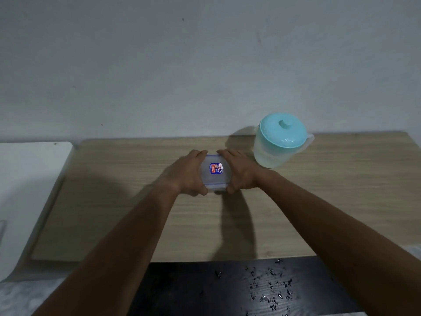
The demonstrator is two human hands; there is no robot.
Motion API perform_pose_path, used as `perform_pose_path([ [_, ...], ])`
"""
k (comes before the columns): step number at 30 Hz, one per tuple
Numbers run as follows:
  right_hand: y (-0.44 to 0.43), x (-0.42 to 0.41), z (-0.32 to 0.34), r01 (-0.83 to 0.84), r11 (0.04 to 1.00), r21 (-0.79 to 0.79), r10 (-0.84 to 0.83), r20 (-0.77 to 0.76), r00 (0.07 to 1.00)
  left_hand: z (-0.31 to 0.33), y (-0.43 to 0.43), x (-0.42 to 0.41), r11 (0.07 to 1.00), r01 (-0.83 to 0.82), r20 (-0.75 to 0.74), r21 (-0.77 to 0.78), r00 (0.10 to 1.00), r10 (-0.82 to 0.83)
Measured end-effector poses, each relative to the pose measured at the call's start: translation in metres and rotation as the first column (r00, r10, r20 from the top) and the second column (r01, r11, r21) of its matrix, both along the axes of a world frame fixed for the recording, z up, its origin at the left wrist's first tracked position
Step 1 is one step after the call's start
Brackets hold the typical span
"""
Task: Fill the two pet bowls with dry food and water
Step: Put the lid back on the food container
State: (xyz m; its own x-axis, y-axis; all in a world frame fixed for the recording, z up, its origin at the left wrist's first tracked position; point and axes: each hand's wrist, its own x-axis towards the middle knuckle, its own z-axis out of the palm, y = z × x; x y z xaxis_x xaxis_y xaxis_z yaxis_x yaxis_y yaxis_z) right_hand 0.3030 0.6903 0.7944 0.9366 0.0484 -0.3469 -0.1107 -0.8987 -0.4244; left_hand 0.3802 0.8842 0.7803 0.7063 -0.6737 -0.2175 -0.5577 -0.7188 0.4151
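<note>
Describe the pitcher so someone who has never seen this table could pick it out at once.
Start at the light wooden table against the plain wall and look to its far right side. There, just beyond the right hand, stands the pitcher, upright and translucent. Its round turquoise lid with a knob sets it apart from the small clear container with a blue-and-red label held between both hands.

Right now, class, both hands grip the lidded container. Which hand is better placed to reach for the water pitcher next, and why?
The right hand. The pitcher, with its teal lid on, stands just beyond and to the right of it, close by. The left hand would have to cross over the container.
</note>
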Motion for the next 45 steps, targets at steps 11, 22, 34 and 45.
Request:
perform_pose_path([
  [11, 0.024, -0.062, -0.045, 0.429, 0.7, 0.571, -0.631, 0.213, 0.746, -0.009, 0.024, -0.052, 0.771, -0.491, -0.337, -0.406, 0.865, 0.373],
  [22, 0.071, -0.153, -0.038, 0.421, 0.496, 0.76, -0.777, 0.172, 0.605, 0.001, 0.058, -0.132, 0.63, -0.517, -0.41, -0.58, 0.853, 0.322],
  [34, 0.118, -0.33, -0.059, 0.307, 0.377, 0.874, -0.761, 0.104, 0.641, -0.014, 0.098, -0.344, 0.369, -0.662, -0.522, -0.653, 0.746, 0.414],
  [45, 0.144, -0.383, -0.146, 0.493, 0.418, 0.763, -0.757, -0.008, 0.654, -0.096, 0.121, -0.408, 0.496, -0.707, -0.443, -0.504, 0.704, 0.555],
])
